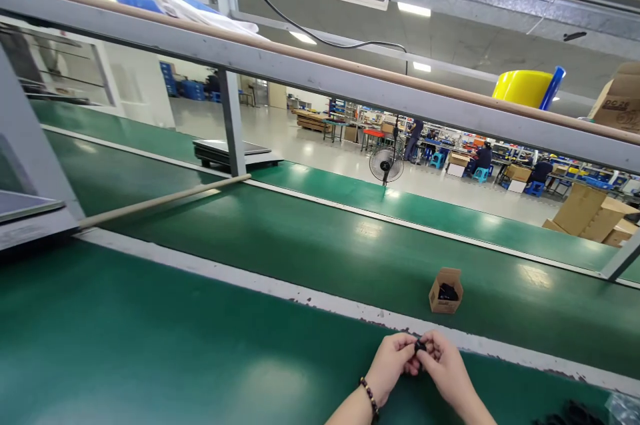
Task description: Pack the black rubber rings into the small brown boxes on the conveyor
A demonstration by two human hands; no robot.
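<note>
My left hand (393, 364) and my right hand (447, 366) meet over the green work surface (150, 345) near the bottom of the view. Together they pinch a small black part (421, 346) between their fingertips. A beaded bracelet (370, 398) sits on my left wrist. Just beyond my hands, a small open cardboard box (445, 290) with black items inside stands on the green conveyor belt (300, 245).
A grey strip (250, 282) separates the work surface from the belt. A grey frame rail (310, 82) crosses overhead, with a yellow tape roll (523, 86) on it. Black parts (570, 412) lie at the bottom right. Cardboard boxes (590, 215), a fan (386, 164) and distant seated workers are beyond.
</note>
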